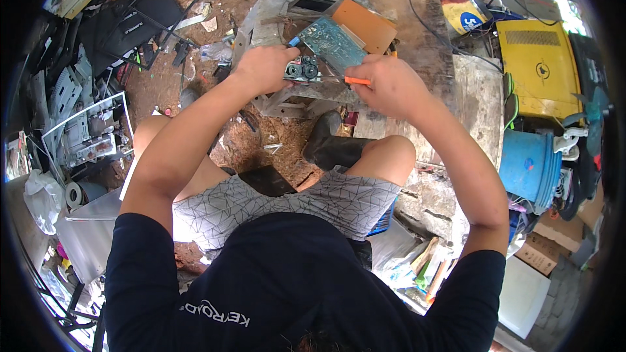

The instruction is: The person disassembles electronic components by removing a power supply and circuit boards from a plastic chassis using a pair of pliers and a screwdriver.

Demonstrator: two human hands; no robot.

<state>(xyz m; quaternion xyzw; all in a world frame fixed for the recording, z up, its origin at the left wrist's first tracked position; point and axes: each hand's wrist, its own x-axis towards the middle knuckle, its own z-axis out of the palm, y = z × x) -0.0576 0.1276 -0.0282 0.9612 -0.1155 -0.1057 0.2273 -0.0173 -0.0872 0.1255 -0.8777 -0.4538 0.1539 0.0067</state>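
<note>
My left hand (264, 68) is closed on a small mechanism (302, 69) with two round black parts on its face, holding it over the edge of a grey metal stand (277, 3). In my right hand (392, 85) is an orange-handled screwdriver (357, 81). Its thin shaft points left toward the mechanism; whether the tip touches it I cannot tell. Just beyond both hands a green circuit board (331, 45) lies tilted on the stand, partly over an orange-brown board (366, 25).
A wooden board (417, 26) lies right of the stand. Farther right are a yellow case (538, 68) and a blue bucket (529, 166). Black frames (140, 23) and scrap cover the dirt floor at left. My boot (329, 143) is below the stand.
</note>
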